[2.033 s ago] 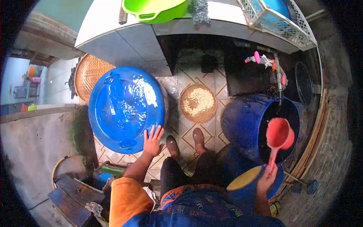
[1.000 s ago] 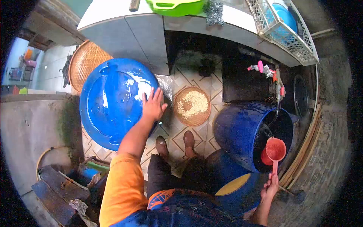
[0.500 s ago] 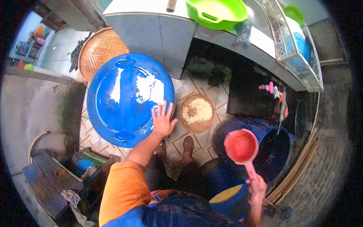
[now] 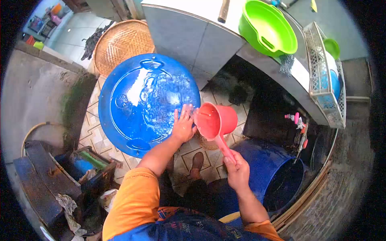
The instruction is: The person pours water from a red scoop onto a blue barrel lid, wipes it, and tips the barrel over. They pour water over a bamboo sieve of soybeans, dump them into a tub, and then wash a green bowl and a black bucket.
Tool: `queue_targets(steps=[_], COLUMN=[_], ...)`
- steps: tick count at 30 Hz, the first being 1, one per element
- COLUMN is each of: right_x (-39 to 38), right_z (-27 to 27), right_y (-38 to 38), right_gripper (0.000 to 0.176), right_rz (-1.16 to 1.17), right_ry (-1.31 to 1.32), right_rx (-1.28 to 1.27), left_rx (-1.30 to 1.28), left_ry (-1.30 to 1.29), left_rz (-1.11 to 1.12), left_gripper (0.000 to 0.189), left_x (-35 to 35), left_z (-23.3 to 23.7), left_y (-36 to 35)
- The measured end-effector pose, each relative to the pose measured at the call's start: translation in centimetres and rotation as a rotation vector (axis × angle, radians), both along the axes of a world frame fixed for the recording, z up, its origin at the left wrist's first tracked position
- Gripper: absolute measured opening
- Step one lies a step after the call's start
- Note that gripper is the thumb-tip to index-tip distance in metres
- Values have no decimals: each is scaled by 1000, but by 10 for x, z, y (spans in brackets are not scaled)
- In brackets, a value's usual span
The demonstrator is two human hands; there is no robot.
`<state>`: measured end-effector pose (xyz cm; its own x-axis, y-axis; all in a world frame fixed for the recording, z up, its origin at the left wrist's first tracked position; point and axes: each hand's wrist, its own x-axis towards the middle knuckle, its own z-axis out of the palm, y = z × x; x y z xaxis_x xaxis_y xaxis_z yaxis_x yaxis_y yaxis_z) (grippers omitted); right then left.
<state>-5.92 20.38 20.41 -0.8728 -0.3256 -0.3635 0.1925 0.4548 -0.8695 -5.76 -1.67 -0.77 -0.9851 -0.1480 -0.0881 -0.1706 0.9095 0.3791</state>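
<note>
Just beside the right-hand rim of the wide blue lid (image 4: pixel 105 102), the red dipper (image 4: pixel 221 120) is held with its mouth turned toward the lid. It has swung across from the barrel (image 4: pixel 251 160), where it was dipped a second ago, which suggests the water is now being brought to the lid. Ripples spread over the lid's wet top; how much water remains in the dipper I cannot tell. The right hand (image 4: pixel 237 168) is wrapped around the dipper's handle, while the left hand (image 4: pixel 184 127) holds nothing, fingers spread at the lid's edge, slightly blurred. The dipper now hides most of the small woven tray (image 4: pixel 209 143) on the floor. Farther out, a large woven tray (image 4: pixel 122 42) leans behind the lid, and a green basin (image 4: pixel 251 36) sits on the counter (image 4: pixel 181 9).
</note>
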Motion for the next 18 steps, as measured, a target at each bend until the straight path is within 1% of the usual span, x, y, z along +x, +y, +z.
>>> queue_targets(steps=[1, 2, 3, 4, 5, 7, 8, 9, 11, 12, 13, 14, 15, 17, 18], right_x=[-5, -9, -13, -17, -20, -22, -22, -21, -19, -19, -18, -18, -16, -11, -10], right_z=[1, 2, 3, 3, 1, -4, 0, -3, -14, -18, -21, -23, -24, -23, -19], right_y=[-8, -18, -28, -40, -52, -74, -87, -99, -121, -133, -145, -158, -171, -193, -204], right_gripper=[25, 25, 26, 27, 27, 25, 23, 23, 24, 25, 25, 25, 26, 27, 27], right_rz=[84, 102, 172, 243, 265, 323, 355, 376, 418, 454, 473, 507, 540, 582, 623], right_ry=[77, 81, 147, 217, 224, 333, 305, 308, 372, 387, 390, 479, 564, 600, 629], right_rx=[101, 98, 191, 281, 274, 201, 265, 262, 160, 131, 127, 95, 63, 85, 90], left_rx=[-2, -4, -3, -26, -30, 68, -108, -106, -178, -177, -116, -59, -59, -213, -157], left_ry=[4, -106, -215, -52, -49, -100, -232, -233, -287, -288, -221, -152, -153, -280, -322], left_rz=[15, 11, 11, 71, 94, 106, 121, 142, 290, 310, 390, 469, 486, 513, 559], left_gripper=[77, 73, 70, 72, 72, 75, 78, 78, 75, 75, 72, 68, 68, 63, 65], left_x=[-5, -10, -12, -14, -12, -14, -16, -16, -11, -5, 3, 12, 24, 46, 53], left_z=[12, 21, 25, 11, -1, 13, 11, 14, 25, 23, 21, 19, 19, 19, 36], left_y=[-6, -14, -22, -30, -40, -66, -80, -93, -124, -140, -158, -175, -192, -218, -225])
